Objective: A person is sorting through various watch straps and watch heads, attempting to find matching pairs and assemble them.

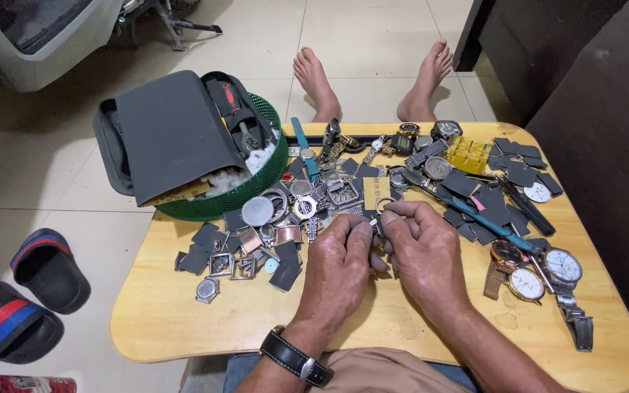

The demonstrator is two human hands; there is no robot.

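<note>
While both hands meet over the middle of the low wooden table (pixel 183 327), the left hand (pixel 340 266) and the right hand (pixel 424 255) together pinch a small silver watch part (pixel 378 218) between thumbs and fingertips; its exact kind cannot be told, as the fingers cover most of it. The part sits just above the tabletop, near the centre, touching both hands. A black-strapped wristwatch (pixel 296 358) is worn on the left wrist. Just beyond the hands lies a scatter of watch cases (pixel 258 211), bezels and dark square pads (pixel 475 193). Three complete watches (pixel 540 273) lie to the right, well apart from the hands. A green basket (pixel 245 196) holding a grey tool pouch (pixel 169 131) stands on the far left corner.
</note>
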